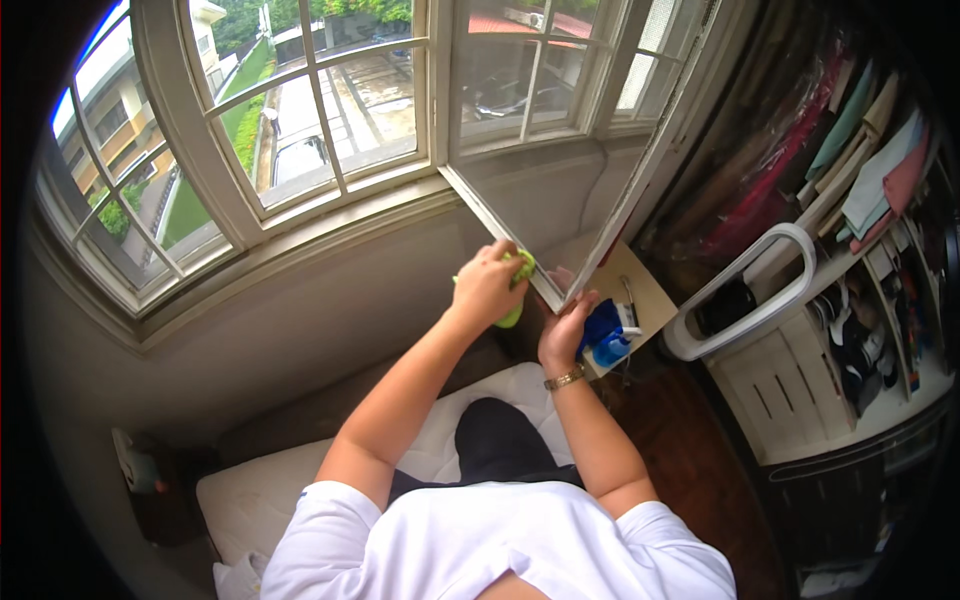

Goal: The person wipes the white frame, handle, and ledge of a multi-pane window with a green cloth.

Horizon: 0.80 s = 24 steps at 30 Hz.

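A lime-green cloth (512, 318) is bunched in my left hand (488, 282), whose fingers press it against the lower rail of a white-framed, see-through window panel (505, 232). The panel stands swung out into the room from the window. At its lower free corner, my right hand (566, 335) grips the frame from below, its fingers partly behind the panel. A metal-banded watch or bracelet (565, 377) circles my right wrist. The hands are close together, on either side of that corner.
To the right, a small light tabletop (650, 300) bears a blue bottle (610, 349) and a blue cloth-like item (598, 324). Beyond stand a white oval loop-shaped frame (795, 290) and shelves of clothes (870, 345). A pale mattress (265, 485) lies below me. Paned windows (320, 100) line the wall.
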Motion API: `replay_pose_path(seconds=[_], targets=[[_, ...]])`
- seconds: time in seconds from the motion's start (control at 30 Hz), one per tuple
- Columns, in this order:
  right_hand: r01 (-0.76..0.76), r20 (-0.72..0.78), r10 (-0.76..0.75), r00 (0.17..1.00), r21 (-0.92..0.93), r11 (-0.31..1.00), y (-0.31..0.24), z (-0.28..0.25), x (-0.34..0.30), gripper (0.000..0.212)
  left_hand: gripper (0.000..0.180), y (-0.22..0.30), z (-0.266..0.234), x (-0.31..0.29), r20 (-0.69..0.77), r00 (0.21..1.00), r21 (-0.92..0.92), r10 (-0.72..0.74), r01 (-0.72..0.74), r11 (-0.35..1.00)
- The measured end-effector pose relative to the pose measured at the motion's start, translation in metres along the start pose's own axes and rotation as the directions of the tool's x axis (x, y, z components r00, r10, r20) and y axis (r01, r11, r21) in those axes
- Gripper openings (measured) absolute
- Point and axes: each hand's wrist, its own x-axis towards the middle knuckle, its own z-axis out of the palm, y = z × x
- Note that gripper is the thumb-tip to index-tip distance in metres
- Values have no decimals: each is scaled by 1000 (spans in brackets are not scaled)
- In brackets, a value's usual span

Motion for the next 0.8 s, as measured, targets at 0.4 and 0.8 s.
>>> replay_pose_path(seconds=[0.4, 0.8], targets=[[-73, 189, 50, 981, 116, 991, 3, -11, 2, 62, 25, 31, 3, -26, 54, 982, -251, 179, -160, 955], [50, 113, -35, 993, -136, 989, -3, -4, -10, 58, 26, 33, 11, -32, 60, 998, -513, -27, 54, 856]])
